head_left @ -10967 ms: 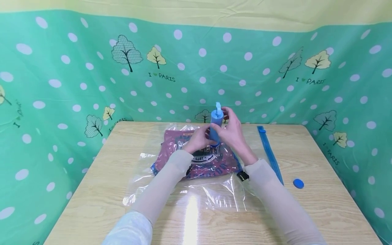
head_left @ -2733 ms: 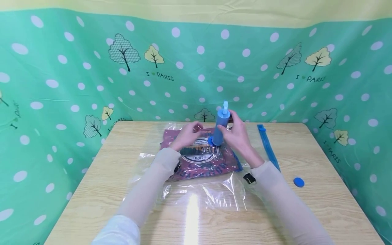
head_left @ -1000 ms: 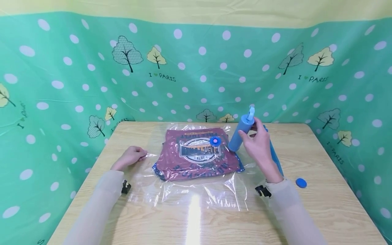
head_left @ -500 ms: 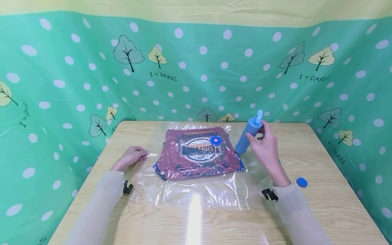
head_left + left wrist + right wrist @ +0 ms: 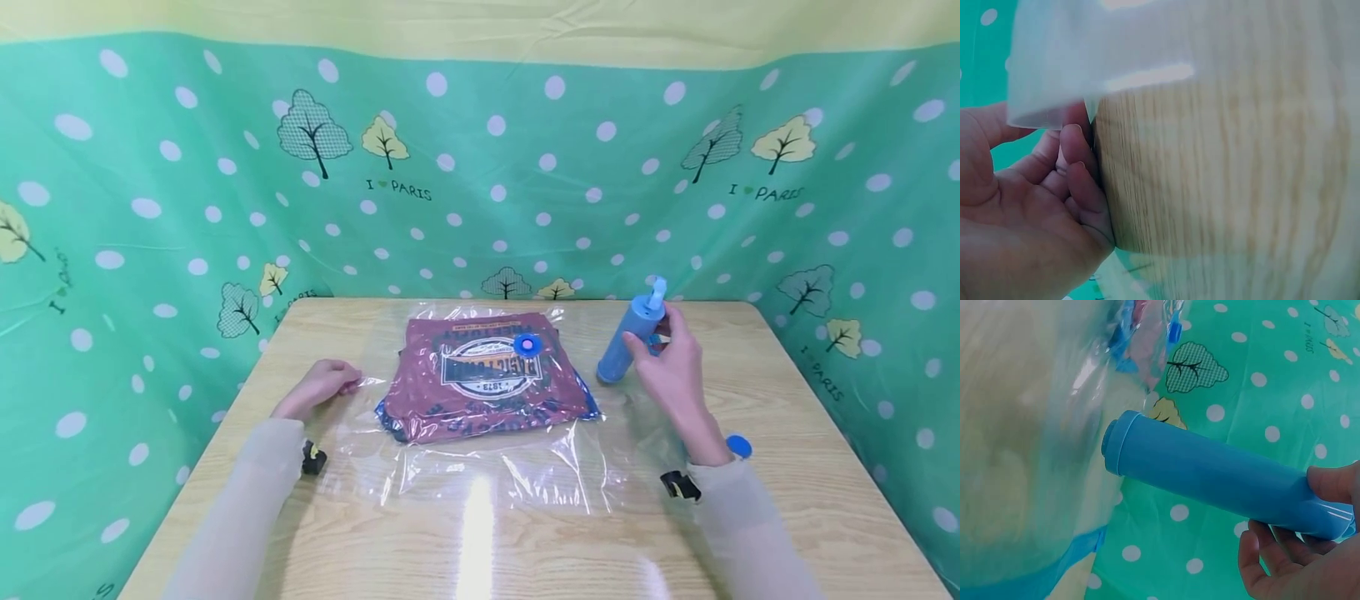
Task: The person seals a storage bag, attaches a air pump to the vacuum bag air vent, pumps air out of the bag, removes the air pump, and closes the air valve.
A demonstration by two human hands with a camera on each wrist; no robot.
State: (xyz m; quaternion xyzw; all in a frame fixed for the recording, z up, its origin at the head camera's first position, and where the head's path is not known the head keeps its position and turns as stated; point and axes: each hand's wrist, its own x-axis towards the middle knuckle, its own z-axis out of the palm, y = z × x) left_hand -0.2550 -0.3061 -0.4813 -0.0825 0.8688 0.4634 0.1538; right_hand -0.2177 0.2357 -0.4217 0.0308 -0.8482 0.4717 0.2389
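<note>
My right hand [image 5: 675, 367] holds a blue hand pump [image 5: 628, 342] tilted over the right part of a clear vacuum storage bag [image 5: 495, 483], its fingers and thumb round the upper body. In the right wrist view the pump's ringed lower end [image 5: 1119, 444] points away from the hand, touching nothing. Inside the bag lies a folded maroon T-shirt [image 5: 427, 375] with printed lettering. A round blue valve [image 5: 528, 345] with a pink centre sits on top of the bag, uncovered. At the bag's left edge my left hand [image 5: 322, 386] pinches the plastic, which passes between thumb and fingers [image 5: 1075, 147].
A round blue cap [image 5: 739, 446] lies on the wooden table [image 5: 780, 517] right of the right wrist. The bag's blue zip strip [image 5: 1041, 575] runs along its right side, mostly behind the right hand in the head view. A green dotted curtain [image 5: 450, 208] stands behind the table.
The pump has come off the valve and moved right with the right hand, still drifting right lately. The left hand has gone from the bag's middle to its left edge and stayed there.
</note>
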